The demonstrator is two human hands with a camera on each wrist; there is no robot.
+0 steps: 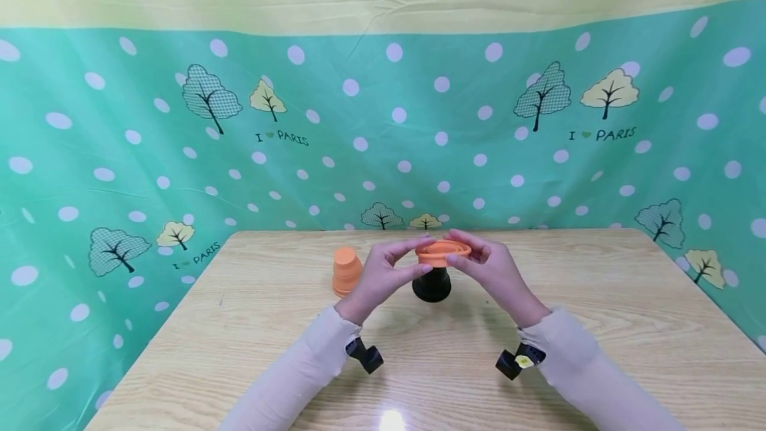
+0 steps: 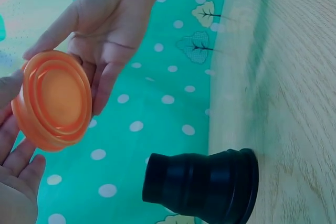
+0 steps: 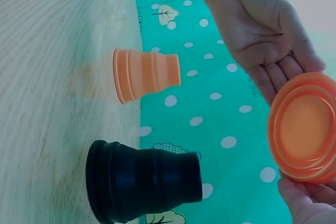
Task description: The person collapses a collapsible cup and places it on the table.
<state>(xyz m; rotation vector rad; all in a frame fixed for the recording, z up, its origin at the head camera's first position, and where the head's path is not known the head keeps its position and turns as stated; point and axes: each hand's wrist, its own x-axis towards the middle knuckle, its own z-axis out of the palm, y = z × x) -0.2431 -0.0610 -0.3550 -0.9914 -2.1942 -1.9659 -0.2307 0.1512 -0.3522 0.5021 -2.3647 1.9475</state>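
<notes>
- Over the wooden table (image 1: 598, 291), between my two hands, I hold a flat orange cup (image 2: 62, 98), squashed into concentric rings around a plain disc.
- My left hand (image 1: 383, 273) grasps its rim on one side, thumb nearer me and fingers beyond.
- My right hand (image 1: 495, 268) grasps the opposite side of that rim in the same way, thumb and fingers bent about the edge.
- Beneath it, a black cup (image 3: 152, 179) stands upside down on the wood, wide mouth below and narrow base on top; the wrist views show a gap between the two.
- To the left of the black cup, a tall orange cup (image 3: 147, 74) also stands mouth-down, stretched to full height and partly behind my left hand in the head view.
- The insides of both standing cups are hidden from me.
- Behind the table hangs a green dotted cloth (image 1: 419, 138) printed with trees.
</notes>
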